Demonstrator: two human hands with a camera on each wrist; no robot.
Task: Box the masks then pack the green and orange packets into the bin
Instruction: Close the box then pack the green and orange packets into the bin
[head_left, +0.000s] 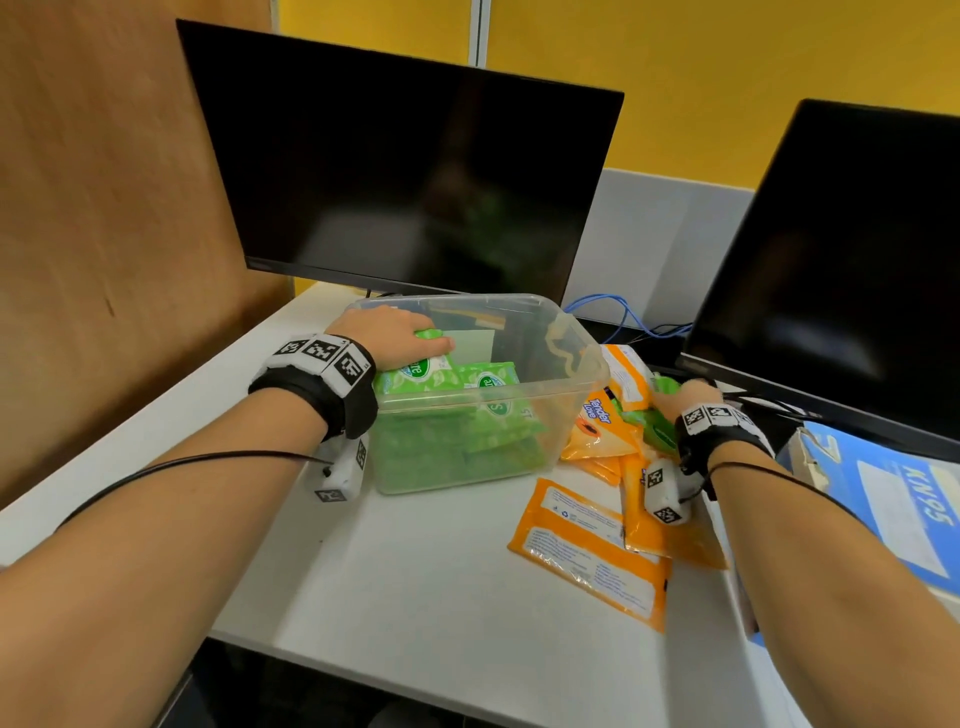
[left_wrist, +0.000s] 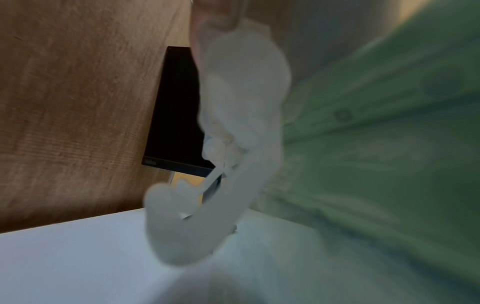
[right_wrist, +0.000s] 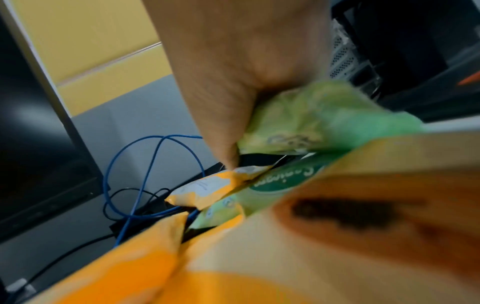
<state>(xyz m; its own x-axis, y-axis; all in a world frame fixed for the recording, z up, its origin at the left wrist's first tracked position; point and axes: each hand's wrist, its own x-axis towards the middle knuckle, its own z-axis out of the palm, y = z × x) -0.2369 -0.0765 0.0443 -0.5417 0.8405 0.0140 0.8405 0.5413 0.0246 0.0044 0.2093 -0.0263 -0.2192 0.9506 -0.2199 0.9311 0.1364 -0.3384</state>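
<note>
A clear plastic bin (head_left: 566, 364) stands mid-desk with several green packets (head_left: 483, 395) stacked inside. My left hand (head_left: 395, 332) reaches over the bin's left rim and grips a green packet (head_left: 426, 364) there. In the left wrist view the bin wall (left_wrist: 233, 123) and green packets (left_wrist: 376, 144) are blurred. Right of the bin lies a heap of orange packets (head_left: 592, 545) mixed with green ones. My right hand (head_left: 685, 400) is in that heap, fingers curled round a green packet (right_wrist: 311, 115), with orange packets (right_wrist: 207, 189) below it.
Two dark monitors (head_left: 405, 176) (head_left: 841, 260) stand behind the bin and heap. A blue mask box (head_left: 904, 504) lies at the right edge. Blue and black cables (right_wrist: 145, 185) trail behind the packets. A wooden partition (head_left: 104, 234) walls off the left.
</note>
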